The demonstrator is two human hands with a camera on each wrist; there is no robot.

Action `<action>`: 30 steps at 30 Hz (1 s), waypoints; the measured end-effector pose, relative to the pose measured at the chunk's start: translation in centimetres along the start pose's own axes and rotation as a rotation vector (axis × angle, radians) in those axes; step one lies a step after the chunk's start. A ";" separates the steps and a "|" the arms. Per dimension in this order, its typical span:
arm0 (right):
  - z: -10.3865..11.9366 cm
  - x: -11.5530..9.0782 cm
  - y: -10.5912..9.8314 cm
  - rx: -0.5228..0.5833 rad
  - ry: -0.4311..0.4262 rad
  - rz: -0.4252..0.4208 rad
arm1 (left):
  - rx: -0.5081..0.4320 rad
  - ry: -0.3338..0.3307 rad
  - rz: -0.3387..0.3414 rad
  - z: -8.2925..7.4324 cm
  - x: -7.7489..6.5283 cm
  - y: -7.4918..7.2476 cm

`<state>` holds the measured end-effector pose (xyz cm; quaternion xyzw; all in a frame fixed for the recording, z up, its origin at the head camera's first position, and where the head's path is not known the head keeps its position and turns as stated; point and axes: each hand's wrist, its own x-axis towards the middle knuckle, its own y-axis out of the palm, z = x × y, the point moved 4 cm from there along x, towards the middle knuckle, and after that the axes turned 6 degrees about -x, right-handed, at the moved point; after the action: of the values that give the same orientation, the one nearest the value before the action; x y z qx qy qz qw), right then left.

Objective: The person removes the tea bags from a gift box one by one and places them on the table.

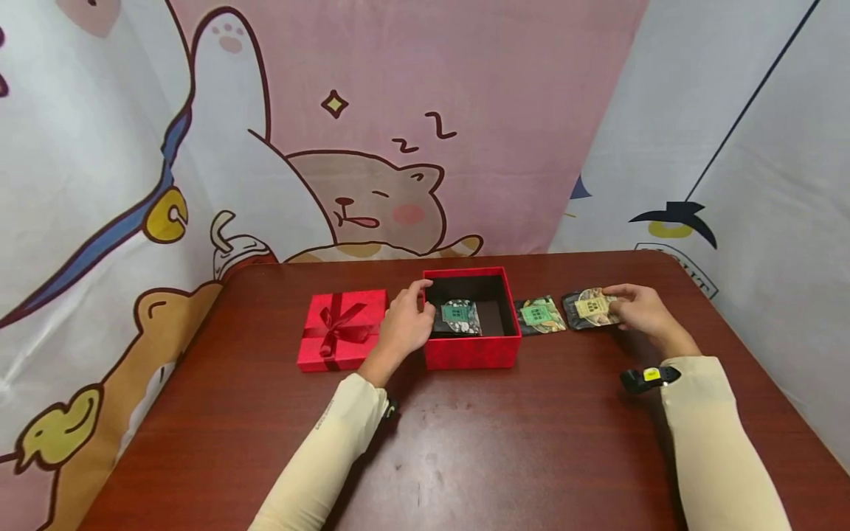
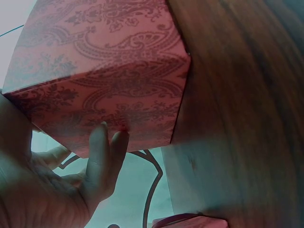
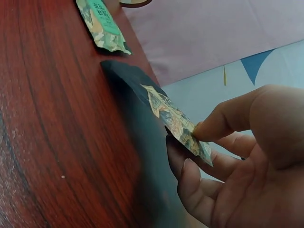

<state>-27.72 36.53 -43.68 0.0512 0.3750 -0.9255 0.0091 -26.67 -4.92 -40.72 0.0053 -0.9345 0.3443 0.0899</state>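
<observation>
A red gift box [image 1: 473, 354] with a dark inside stands without its lid on the table. My left hand [image 1: 406, 318] is at its left wall; in the left wrist view fingers [image 2: 98, 149] touch the patterned outer side, and the thumb reaches up to the rim. Inside the box, on the left, lies a dark packet with a teal label [image 1: 458, 316]. My right hand [image 1: 640, 313] pinches the edge of a black packet with a yellow label [image 1: 591, 308]; in the right wrist view this packet [image 3: 173, 121] is tilted, its near edge raised.
A packet with a green label [image 1: 540, 316] lies just right of the box. Left of the box is the red lid [image 1: 340, 330] with a ribbon bow. The brown table [image 1: 491, 450] ends at a printed cloth [image 1: 505, 125] behind.
</observation>
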 end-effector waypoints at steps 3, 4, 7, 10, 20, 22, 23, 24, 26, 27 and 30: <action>-0.2 0.0 0.1 -0.014 0.005 0.013 | -0.004 0.005 0.001 -0.1 0.0 0.0; -0.2 0.0 0.1 -0.019 0.005 0.017 | -0.008 0.008 0.000 -0.1 0.0 0.0; -0.4 0.0 0.2 -0.027 0.000 0.027 | -0.006 0.009 -0.001 -0.1 -0.1 0.0; -0.5 -0.1 0.1 -0.036 -0.008 0.031 | -0.009 0.006 -0.001 -0.1 -0.1 0.0; -0.3 -0.1 0.0 -0.059 0.015 -0.001 | -0.008 -0.009 0.010 -0.2 -0.1 -0.1; -0.3 -0.2 0.0 -0.059 0.023 -0.005 | -0.004 -0.005 0.009 -0.1 -0.1 -0.1; -0.3 -0.2 -0.1 -0.058 0.027 -0.008 | -0.003 -0.006 0.009 -0.1 -0.1 -0.1; -0.3 -0.2 -0.1 -0.057 0.028 -0.012 | -0.003 -0.004 0.007 -0.1 -0.1 -0.1; -0.3 -0.3 -0.1 -0.056 0.030 -0.019 | -0.003 -0.001 0.005 -0.1 -0.1 -0.1; -0.3 -0.3 -0.1 -0.059 0.032 -0.023 | -0.003 0.000 0.003 -0.1 -0.1 -0.1; -0.5 -0.4 -0.2 -0.067 0.032 -0.029 | -0.004 0.000 0.002 -0.2 -0.1 -0.1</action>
<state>-27.33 36.96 -43.85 0.0602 0.4067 -0.9115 -0.0085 -26.50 -4.88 -40.56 0.0044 -0.9352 0.3425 0.0898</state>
